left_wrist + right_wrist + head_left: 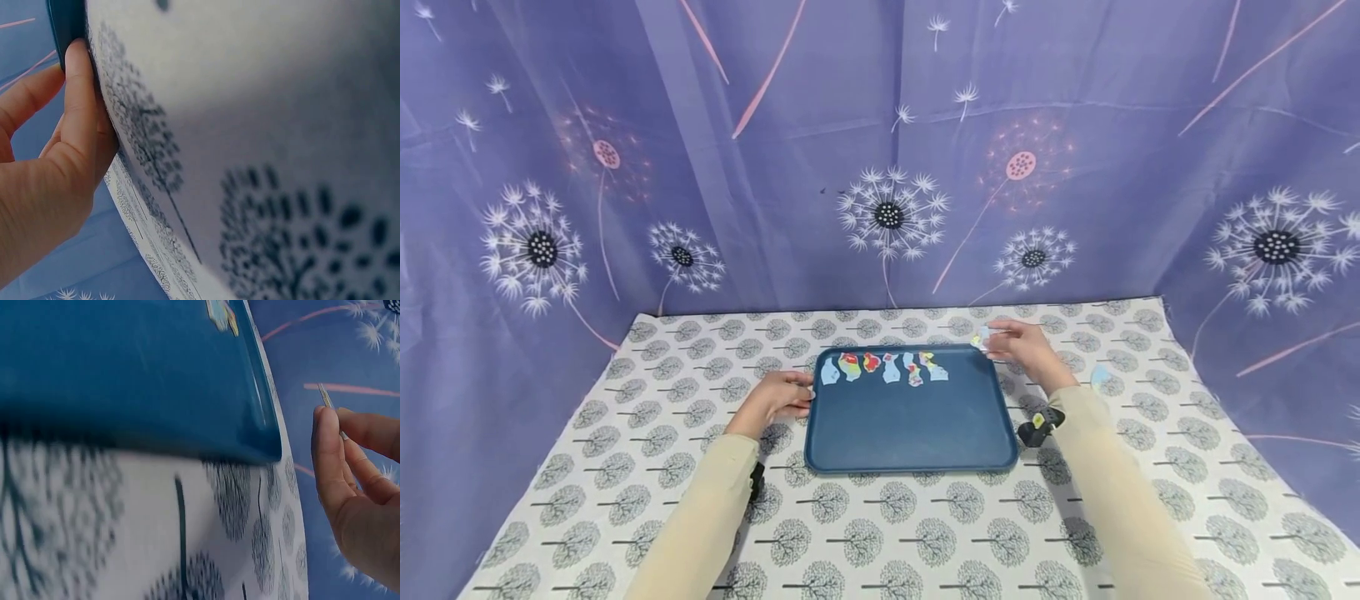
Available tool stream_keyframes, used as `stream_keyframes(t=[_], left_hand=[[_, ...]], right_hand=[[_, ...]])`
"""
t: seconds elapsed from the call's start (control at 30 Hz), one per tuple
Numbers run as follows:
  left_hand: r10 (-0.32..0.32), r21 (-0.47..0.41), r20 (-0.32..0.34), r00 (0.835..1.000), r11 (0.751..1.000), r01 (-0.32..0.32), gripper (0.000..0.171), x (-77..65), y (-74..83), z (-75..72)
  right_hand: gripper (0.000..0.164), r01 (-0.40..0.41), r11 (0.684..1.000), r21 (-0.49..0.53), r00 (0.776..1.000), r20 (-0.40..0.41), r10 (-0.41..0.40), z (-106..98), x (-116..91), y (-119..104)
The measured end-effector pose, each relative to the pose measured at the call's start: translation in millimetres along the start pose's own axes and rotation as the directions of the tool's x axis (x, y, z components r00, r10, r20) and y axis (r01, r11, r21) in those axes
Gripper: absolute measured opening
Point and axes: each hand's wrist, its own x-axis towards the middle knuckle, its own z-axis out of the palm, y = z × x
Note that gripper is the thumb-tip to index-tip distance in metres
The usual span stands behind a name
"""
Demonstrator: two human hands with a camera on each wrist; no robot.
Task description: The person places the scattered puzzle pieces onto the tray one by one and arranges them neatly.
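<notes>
In the head view a dark blue tray (910,425) lies on the cloth, with several puzzle pieces (891,367) in a row along its far side. My left hand (781,395) holds the tray's left rim; thumb and forefinger (80,75) meet that edge in the left wrist view. Above the tray's far right corner, my right hand (1022,346) pinches a small flat puzzle piece (980,338) between thumb and fingertips. From the right wrist the pinched piece (325,396) shows edge-on, apart from the tray.
Another pale blue and yellow piece (1101,377) lies on the tree-print cloth (880,542), right of the tray and beside my right forearm. A purple dandelion curtain (805,208) stands behind the table and along both sides.
</notes>
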Motion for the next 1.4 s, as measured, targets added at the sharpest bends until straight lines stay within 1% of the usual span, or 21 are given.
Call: stream_keyframes(t=[0.07,0.17,0.37,0.43,0.6,0.87,1.0,1.1,1.23,1.4], left_hand=[[0.000,-0.002,-0.001,1.000,1.000,0.000,0.046,-0.3,0.0,-0.4],[-0.004,-0.004,-0.001,1.000,1.000,0.004,0.047,-0.5,-0.4,-0.7],[-0.002,-0.009,-0.002,1.000,1.000,0.002,0.048,1.1,-1.2,-0.6],[-0.002,-0.012,0.003,1.000,1.000,0.002,0.048,1.2,-1.5,-0.7],[0.001,-0.018,0.009,1.000,1.000,-0.001,0.048,1.4,-2.5,-0.9],[-0.003,-0.020,0.001,1.000,1.000,0.003,0.047,1.4,-0.1,-1.1],[-0.005,-0.014,0.000,1.000,1.000,0.005,0.047,1.9,1.2,-1.4],[-0.004,-0.013,-0.001,1.000,1.000,0.004,0.047,2.3,1.6,-1.7],[-0.009,-0.017,-0.001,1.000,1.000,0.009,0.048,1.7,1.5,-1.6],[-0.009,-0.026,0.003,1.000,1.000,0.009,0.048,1.6,0.3,-0.7]], right_hand=[[0.050,-0.013,1.000,0.021,1.000,0.002,0.013,7.1,1.5,-2.1],[0.049,-0.036,0.999,0.022,0.999,0.011,0.036,17.2,2.3,-4.7],[0.045,-0.053,0.998,-0.044,0.999,0.003,0.053,32.1,3.3,-3.3],[0.044,-0.066,0.997,-0.047,0.998,-0.005,0.065,34.9,4.5,-0.5],[0.043,-0.093,0.995,-0.031,0.996,-0.019,0.092,39.3,7.1,5.6],[0.045,-0.101,0.991,-0.091,0.995,-0.010,0.100,43.9,5.3,3.8],[0.044,-0.095,0.990,-0.107,0.995,-0.021,0.094,45.7,6.2,5.3],[0.041,-0.095,0.986,-0.133,0.995,-0.045,0.090,46.6,8.2,7.2],[0.041,-0.097,0.981,-0.165,0.995,-0.051,0.090,46.4,9.5,7.8],[0.040,-0.081,0.979,-0.189,0.996,-0.048,0.073,45.7,10.6,9.1]])
